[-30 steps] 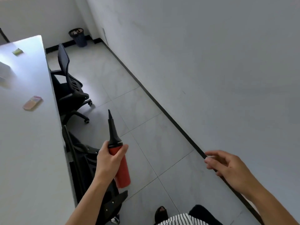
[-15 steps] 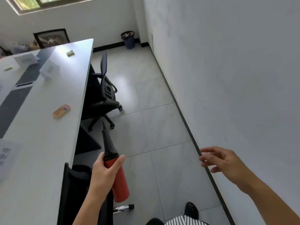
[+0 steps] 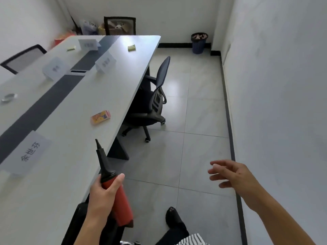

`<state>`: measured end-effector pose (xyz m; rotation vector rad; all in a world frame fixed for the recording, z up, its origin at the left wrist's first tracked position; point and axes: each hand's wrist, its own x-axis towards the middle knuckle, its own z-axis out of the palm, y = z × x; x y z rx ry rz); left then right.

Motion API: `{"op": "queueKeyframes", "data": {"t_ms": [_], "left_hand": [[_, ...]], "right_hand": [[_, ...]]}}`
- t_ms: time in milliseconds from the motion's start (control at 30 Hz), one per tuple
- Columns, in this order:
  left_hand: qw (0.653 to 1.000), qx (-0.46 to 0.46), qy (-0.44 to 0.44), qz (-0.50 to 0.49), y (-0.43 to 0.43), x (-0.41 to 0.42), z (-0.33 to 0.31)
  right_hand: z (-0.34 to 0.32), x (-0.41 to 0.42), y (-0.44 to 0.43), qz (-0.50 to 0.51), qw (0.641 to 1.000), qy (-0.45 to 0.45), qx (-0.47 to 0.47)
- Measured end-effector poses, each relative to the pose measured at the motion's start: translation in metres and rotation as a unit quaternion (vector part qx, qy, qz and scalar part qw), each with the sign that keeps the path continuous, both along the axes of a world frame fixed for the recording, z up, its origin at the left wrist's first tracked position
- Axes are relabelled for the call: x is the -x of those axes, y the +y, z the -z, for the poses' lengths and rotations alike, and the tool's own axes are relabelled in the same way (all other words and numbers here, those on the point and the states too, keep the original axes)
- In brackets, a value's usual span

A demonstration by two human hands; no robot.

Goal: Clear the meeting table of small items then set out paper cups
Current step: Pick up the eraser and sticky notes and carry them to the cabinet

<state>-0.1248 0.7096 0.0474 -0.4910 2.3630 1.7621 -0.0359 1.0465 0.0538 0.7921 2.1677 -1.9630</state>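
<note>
Left hand (image 3: 101,197) wraps pump (image 3: 122,207), nozzle up, off surface (image 3: 79,103): likely removing it. Right hand (image 3: 235,175) empty, fingers loose, free for packet (image 3: 100,117) ahead-left.

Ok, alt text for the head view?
A person's left hand grips a red-and-black hand pump by a long white table; the right hand hangs open over the floor. An orange packet and paper name cards lie on the table.

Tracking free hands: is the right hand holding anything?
No, the right hand is open and empty, held above the floor tiles.
</note>
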Motion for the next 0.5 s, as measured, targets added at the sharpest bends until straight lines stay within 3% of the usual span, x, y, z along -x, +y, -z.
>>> {"op": "queueKeyframes", "data": {"t_ms": [300,500], "left_hand": [[0.998,-0.012,0.062,-0.012,0.025,0.156,-0.032],[0.985,0.001,0.034,-0.169,-0.015,0.210,-0.012]], "right_hand": [[-0.014,0.185,0.032,0.066,0.997,0.035,-0.031],[0.008,0.322,0.033,-0.026,0.999,0.002,-0.019]]}}
